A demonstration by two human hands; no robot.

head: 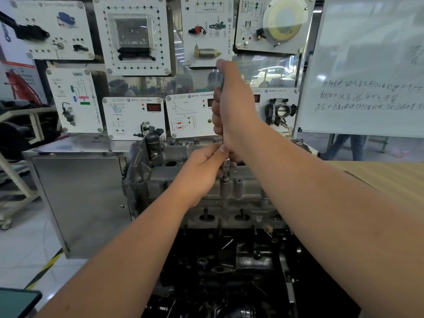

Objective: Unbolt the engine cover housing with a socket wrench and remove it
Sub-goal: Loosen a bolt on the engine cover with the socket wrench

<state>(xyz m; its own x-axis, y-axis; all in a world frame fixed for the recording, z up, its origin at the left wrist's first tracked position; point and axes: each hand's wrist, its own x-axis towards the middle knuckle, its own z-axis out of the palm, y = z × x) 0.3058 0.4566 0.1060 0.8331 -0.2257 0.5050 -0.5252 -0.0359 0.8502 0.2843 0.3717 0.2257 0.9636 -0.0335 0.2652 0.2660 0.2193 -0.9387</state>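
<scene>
The grey engine cover housing (pixel 250 189) sits on top of the dark engine block (pixel 229 271) in the middle of the view. A socket wrench (pixel 226 166) stands upright over a bolt boss near the cover's front edge, its socket end down on the bolt. My right hand (pixel 231 106) is wrapped around the wrench's handle, high above the cover. My left hand (pixel 204 171) pinches the wrench's lower shaft just above the socket. Most of the handle is hidden inside my right fist.
A board of white training panels (pixel 133 33) with electrical parts stands right behind the engine. A metal cabinet (pixel 80 198) is at the left, a whiteboard (pixel 367 65) at the right, and a wooden tabletop (pixel 390 177) lies at the right of the engine.
</scene>
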